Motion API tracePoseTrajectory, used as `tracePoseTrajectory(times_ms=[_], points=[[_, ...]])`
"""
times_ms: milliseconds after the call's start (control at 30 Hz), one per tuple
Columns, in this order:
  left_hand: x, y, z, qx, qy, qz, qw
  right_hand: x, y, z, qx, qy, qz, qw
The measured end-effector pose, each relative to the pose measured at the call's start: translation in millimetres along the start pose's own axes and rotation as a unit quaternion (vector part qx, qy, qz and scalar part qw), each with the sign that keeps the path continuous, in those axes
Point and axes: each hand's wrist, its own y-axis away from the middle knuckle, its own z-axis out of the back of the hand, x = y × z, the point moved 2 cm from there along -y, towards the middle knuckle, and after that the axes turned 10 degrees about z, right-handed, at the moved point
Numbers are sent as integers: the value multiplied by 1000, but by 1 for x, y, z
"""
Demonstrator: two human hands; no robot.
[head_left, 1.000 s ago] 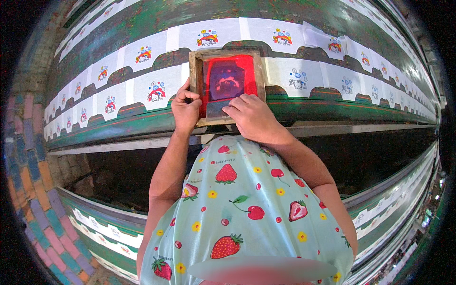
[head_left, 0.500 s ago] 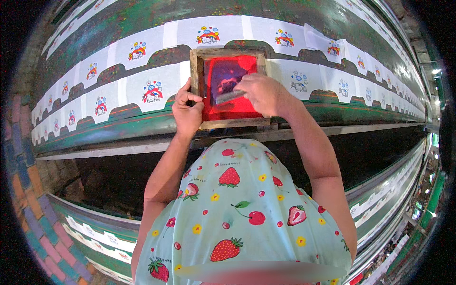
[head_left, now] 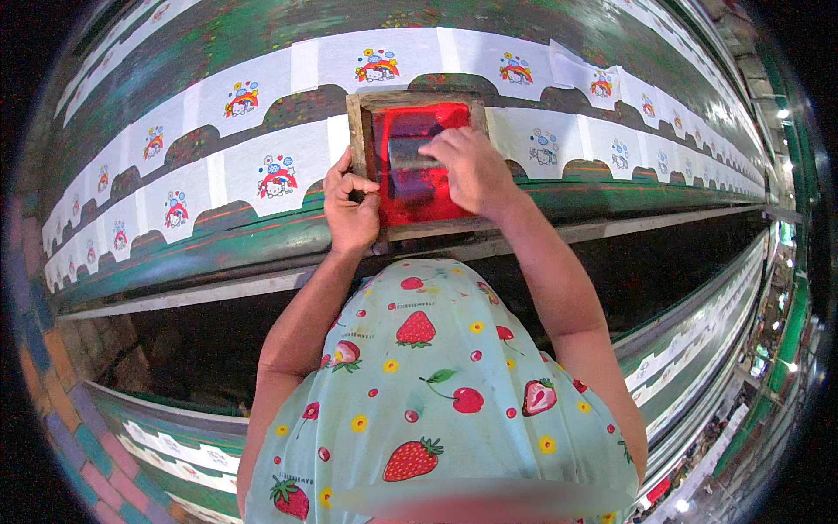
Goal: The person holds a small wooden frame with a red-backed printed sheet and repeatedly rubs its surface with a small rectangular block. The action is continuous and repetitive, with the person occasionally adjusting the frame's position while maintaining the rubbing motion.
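Observation:
A wood-framed printing screen (head_left: 355, 120) lies over the row of white pieces on the long green table. Red ink (head_left: 451, 113) covers much of its mesh, with a darker purple area inside. My left hand (head_left: 353, 212) grips the frame's left side, its fingers curled around the wood. In my right hand (head_left: 478, 175) is a flat grey squeegee (head_left: 407, 154), its blade on the mesh at the upper middle of the screen. The piece directly under the screen is hidden.
White pieces with colourful cartoon prints (head_left: 277, 179) run left along the near row. To the right, pieces (head_left: 543, 150) carry blue and grey prints without red. A second printed row (head_left: 377, 65) lies beyond. Another table (head_left: 175, 428) stands behind me, across a dark gap.
My right hand has moved the squeegee away from me, up the screen, and turned its blade. My left hand stays on the frame. The whole view has shifted slightly.

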Motion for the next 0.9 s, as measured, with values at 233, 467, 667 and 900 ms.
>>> tracePoseTrajectory(times_ms=[233, 467, 667, 900], points=[[-1, 0, -2, 5, 29, -7, 1000, 60, 42, -6, 9, 8, -27, 1000], [-1, 1, -3, 2, 51, -6, 999, 78, 65, -6, 35, -40, -39, 998], [-5, -2, -2, 1, 43, 38, 998, 76, 87, 2, -44, -88, -68, 993], [-43, 5, -21, -7, -15, -63, 998, 31, 151, 5, -273, -203, -276, 899]])
